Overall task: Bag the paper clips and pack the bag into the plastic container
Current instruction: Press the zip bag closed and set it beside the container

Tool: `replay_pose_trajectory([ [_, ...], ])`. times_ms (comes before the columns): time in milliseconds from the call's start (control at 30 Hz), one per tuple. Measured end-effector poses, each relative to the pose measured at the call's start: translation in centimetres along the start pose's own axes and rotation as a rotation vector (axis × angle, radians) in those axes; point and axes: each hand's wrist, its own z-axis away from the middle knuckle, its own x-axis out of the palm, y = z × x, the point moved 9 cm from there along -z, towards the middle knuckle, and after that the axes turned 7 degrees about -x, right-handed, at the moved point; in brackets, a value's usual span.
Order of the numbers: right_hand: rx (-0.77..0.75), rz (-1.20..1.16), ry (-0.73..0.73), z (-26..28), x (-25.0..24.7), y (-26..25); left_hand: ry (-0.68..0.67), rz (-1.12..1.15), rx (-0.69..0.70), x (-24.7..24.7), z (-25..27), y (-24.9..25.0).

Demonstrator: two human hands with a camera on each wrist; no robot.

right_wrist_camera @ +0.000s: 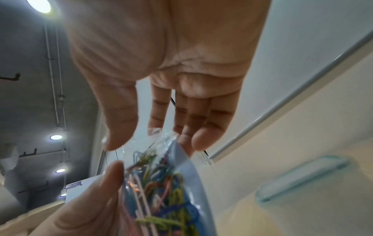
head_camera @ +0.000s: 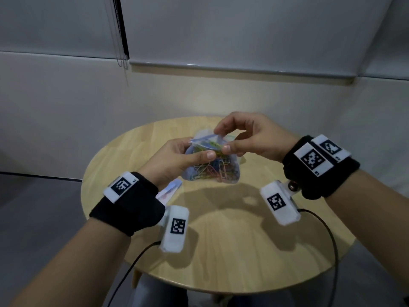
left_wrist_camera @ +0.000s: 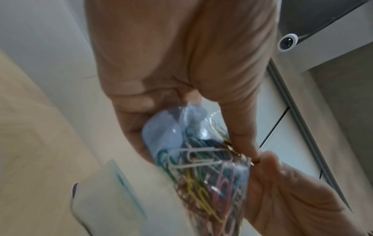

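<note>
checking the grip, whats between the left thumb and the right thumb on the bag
In the head view, only the top edge of the clear bag of paper clips spans between them; both thumbs pinch it.

You are holding a clear bag (head_camera: 210, 160) with a pale blue backing, gripped in both hands; inside your grip, paper clips (left_wrist_camera: 203, 174) are showing yellow, green, pink, white and blue. Below your grip, the table (head_camera: 232, 251) is showing light wood grain.
</note>
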Motion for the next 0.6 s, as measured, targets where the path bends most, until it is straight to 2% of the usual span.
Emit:
replay_pose_trajectory([
  [200, -0.083, 0.078, 0.044, 0.2, 0.3, -0.8, -0.033, 0.148, -0.002, 0.9, 0.1, -0.1],
  [333, -0.213, 0.107, 0.117, 0.4, -0.1, -2.1, -0.045, 0.221, -0.007, 0.7, -0.3, -0.2],
  [400, -0.205, 0.086, 0.118, 0.4, -0.3, -2.0, -0.099, 0.253, -0.018, 0.9, -0.2, -0.4],
  [500, -0.158, 0.022, 0.098, 0.3, -0.4, -1.3, -0.26, 0.171, -0.064, 1.9, 0.1, -1.2],
  [600, -0.127, -0.012, 0.039, 0.3, 0.1, -0.5, -0.267, 0.137, -0.093, 2.0, 0.1, -2.0],
])
